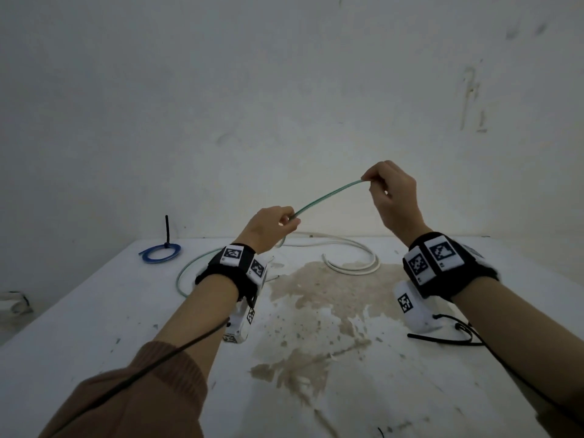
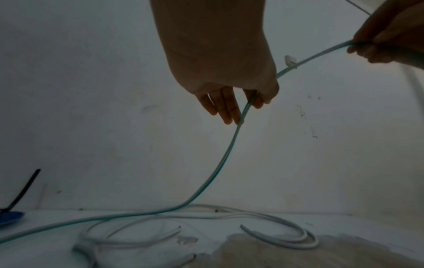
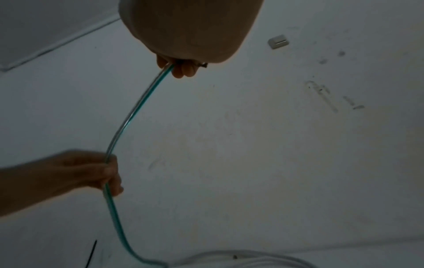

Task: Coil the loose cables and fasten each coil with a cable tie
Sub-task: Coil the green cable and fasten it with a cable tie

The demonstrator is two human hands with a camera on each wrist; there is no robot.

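We held the green cable (image 1: 328,196) lifted between us: our right hand (image 1: 392,197) pinched its end, our left hand (image 1: 268,227) curled around it lower down. Below our left hand it dropped to the stained table (image 1: 347,358). A loose white cable (image 1: 350,260) lay beyond our wrists; left of them sat a blue coil (image 1: 160,252) with a black cable tie (image 1: 167,230).

Green cable (image 1: 328,196) looks smooth, glossy, translucent plastic; white cable (image 1: 350,267) matt plastic; counter (image 1: 347,358) painted white, chipped, stained rough.
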